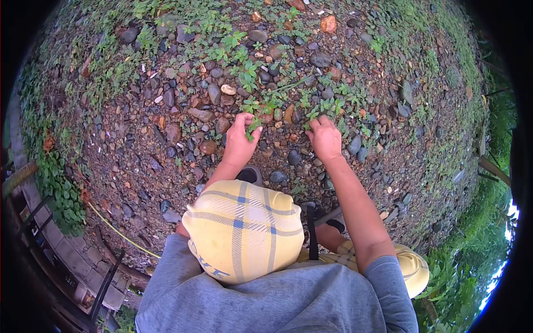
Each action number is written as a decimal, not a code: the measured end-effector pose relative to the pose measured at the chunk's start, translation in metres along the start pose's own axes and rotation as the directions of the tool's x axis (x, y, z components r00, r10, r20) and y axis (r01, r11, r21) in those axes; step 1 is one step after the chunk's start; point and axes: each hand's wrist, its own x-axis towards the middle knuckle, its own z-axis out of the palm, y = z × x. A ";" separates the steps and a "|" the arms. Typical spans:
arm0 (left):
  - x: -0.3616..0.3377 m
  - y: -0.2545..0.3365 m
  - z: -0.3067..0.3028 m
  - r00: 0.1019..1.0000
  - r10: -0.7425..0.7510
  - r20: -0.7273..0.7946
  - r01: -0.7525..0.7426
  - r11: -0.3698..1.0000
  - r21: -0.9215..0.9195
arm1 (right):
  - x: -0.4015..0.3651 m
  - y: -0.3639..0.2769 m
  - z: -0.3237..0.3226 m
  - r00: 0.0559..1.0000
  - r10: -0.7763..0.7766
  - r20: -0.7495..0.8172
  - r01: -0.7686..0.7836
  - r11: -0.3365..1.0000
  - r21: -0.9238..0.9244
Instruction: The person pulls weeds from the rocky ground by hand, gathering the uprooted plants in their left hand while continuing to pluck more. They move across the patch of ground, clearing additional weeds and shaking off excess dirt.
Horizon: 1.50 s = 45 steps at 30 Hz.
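My left hand (pixel 241 139) is just above the stony ground, its fingers curled around a small leafy green weed (pixel 253 129). Leaves stick out between the thumb and the forefinger. To the right, my right hand (pixel 325 139) reaches down with its fingertips pinched together at the low green weeds (pixel 312 115). A bit of green shows at its fingertips, and the rest of the grip is hidden by the hand. Between the two hands lie wet pebbles and a brown oblong stone (pixel 288 114). A long thin green blade (pixel 294 84) slants across the stones beyond them.
Pebbly soil (pixel 127 161) with scattered low weeds spreads all around. Yellow plaid cloth (pixel 244 227) covers my knee, close below my left hand. A yellow hose (pixel 122 233) lies at the left, near a paved edge (pixel 53 230). Dense greenery (pixel 472 250) borders the right side.
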 end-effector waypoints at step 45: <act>0.055 -0.044 0.008 0.979 0.200 0.043 -0.204 0.956 0.211 | 0.059 0.004 0.011 0.995 0.021 -0.098 0.023 0.908 0.419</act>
